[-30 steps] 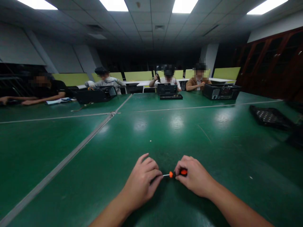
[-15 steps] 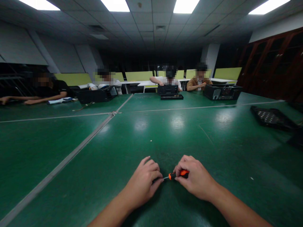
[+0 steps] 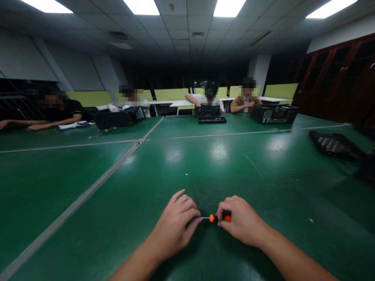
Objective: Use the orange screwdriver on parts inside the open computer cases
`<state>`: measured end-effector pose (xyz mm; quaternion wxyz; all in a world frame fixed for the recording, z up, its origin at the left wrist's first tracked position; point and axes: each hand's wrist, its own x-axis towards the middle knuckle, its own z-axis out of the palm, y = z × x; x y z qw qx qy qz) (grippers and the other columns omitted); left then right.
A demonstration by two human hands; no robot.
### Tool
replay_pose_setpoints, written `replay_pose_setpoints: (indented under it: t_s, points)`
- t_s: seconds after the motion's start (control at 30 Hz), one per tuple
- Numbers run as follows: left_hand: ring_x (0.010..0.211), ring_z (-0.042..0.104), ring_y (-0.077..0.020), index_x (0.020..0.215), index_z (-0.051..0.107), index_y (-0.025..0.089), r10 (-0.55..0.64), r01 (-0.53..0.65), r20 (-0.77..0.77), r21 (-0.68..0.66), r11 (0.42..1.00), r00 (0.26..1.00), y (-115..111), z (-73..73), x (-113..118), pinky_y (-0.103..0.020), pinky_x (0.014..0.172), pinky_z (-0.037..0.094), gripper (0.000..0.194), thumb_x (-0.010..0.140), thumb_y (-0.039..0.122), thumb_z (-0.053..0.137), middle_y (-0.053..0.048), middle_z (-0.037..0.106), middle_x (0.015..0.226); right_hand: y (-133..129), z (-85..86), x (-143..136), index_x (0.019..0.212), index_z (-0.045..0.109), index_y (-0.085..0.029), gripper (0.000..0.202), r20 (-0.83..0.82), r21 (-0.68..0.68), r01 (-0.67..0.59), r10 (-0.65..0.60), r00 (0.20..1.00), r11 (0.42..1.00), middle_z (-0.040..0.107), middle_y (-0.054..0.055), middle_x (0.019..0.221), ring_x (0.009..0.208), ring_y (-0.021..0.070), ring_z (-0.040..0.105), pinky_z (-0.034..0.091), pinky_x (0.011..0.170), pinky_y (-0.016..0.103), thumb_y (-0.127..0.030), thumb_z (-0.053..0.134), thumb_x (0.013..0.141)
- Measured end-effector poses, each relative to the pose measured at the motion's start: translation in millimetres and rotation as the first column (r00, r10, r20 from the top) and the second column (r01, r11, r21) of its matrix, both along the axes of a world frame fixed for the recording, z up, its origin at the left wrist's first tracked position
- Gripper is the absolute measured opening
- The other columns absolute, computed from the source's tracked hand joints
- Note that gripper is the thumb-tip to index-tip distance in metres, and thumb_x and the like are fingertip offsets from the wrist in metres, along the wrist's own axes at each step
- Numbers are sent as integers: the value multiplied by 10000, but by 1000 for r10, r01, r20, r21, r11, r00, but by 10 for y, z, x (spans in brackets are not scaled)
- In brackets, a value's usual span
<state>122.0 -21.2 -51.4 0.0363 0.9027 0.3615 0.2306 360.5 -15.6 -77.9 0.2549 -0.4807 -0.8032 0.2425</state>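
An orange and black screwdriver (image 3: 211, 218) lies level between my two hands, just above or on the green table (image 3: 164, 175); I cannot tell which. Its handle is pinched by my right hand (image 3: 238, 220), with the thumb below and the fingers above. The thin metal shaft points left, and my left hand (image 3: 181, 220) pinches its far end between thumb and fingertips. The tip is hidden by those fingers. The index finger of my left hand sticks up, away from the shaft.
Across the table, several people sit behind black computer cases (image 3: 117, 119), (image 3: 274, 114) and a smaller black unit (image 3: 207, 111). A black perforated panel (image 3: 334, 144) lies at the right. Metal strips (image 3: 96, 181) cross the tabletop.
The screwdriver has turned slightly, so its shaft is now more level. The fingers of both hands have shifted a little on it.
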Motion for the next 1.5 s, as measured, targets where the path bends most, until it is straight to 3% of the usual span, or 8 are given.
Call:
replay_pose_setpoints:
  t_s: [0.27,0.5,0.7,0.93,1.13,1.5]
  points:
    - [843,602,-182,846,705,232,-12,-4,-96,-155,988,995,-14,-86,38,-498,1083,370,83,871,202,631,-3,642,807,-21,17,1,731,651,-219,231,-91,95,-35,44,995,995,663,-20,812,817,160,577,401,769,271,8,658,686]
    - [836,610,-177,845,715,238,51,-51,-4,-118,992,999,-29,-44,50,-517,1101,343,161,904,209,568,-5,643,796,-22,-33,1,744,682,-234,192,-21,-42,-15,15,1000,999,647,-12,785,785,166,583,403,720,269,-51,703,688]
    - [852,618,-182,839,730,257,85,-102,-89,-203,974,992,0,-86,38,-539,1093,342,115,859,200,633,7,642,810,-34,-16,-16,735,658,-224,185,-77,7,-12,12,997,1000,656,-15,813,826,163,586,402,754,264,-47,693,696]
    - [852,623,-171,869,730,264,68,-71,-33,-117,991,997,-7,-75,31,-511,1111,332,147,895,205,598,7,645,814,-28,-33,-18,733,668,-230,195,-31,-29,-21,20,999,999,644,-16,771,786,164,586,395,717,263,-43,704,687]
    - [819,627,-171,843,739,250,42,-53,-66,-169,984,997,24,-117,20,-464,1056,388,97,861,199,658,4,657,800,-39,-23,-26,726,630,-225,192,-108,53,-30,35,994,998,651,-23,797,817,163,581,397,763,273,-43,689,701]
    - [851,622,-175,852,738,261,71,-92,-105,-216,972,992,10,-96,37,-505,1084,349,121,875,202,635,9,651,831,-53,-22,-18,726,632,-220,185,-115,57,-37,43,992,998,646,-18,792,809,164,576,396,761,279,-44,682,701]
